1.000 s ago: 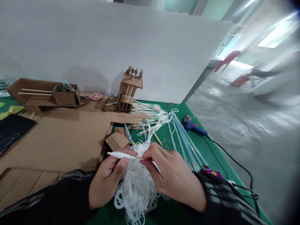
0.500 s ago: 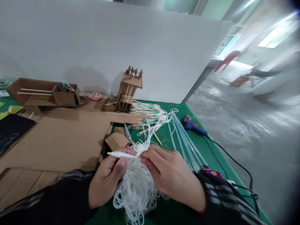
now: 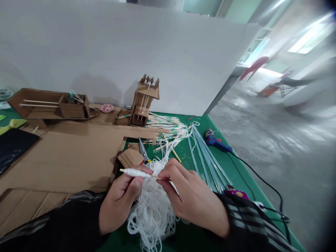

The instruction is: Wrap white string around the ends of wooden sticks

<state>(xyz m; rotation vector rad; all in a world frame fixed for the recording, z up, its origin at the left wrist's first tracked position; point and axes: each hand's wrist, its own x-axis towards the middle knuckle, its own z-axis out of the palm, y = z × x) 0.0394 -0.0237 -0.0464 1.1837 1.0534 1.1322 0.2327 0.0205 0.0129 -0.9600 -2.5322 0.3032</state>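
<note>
My left hand [image 3: 119,201] is closed around a thin wooden stick wound with white string [image 3: 133,172], thumb on top. My right hand [image 3: 193,197] pinches the stick's right end and the white string between thumb and fingers. Below and between both hands hangs a loose tangle of white string [image 3: 152,213], resting on the green table [image 3: 236,175]. Both sleeves are dark with grey stripes.
Flat cardboard sheets [image 3: 60,157] lie left. A cardboard boat [image 3: 49,105] and cardboard tower [image 3: 144,101] stand at the back before a white board. Scissors [image 3: 143,150], wrapped chopsticks [image 3: 164,123], clear glue sticks [image 3: 207,157] and a blue glue gun [image 3: 216,141] with black cable lie nearby.
My right-hand fingers have shifted slightly along the stick, and the string tangle has swayed a little. The left hand stays put.
</note>
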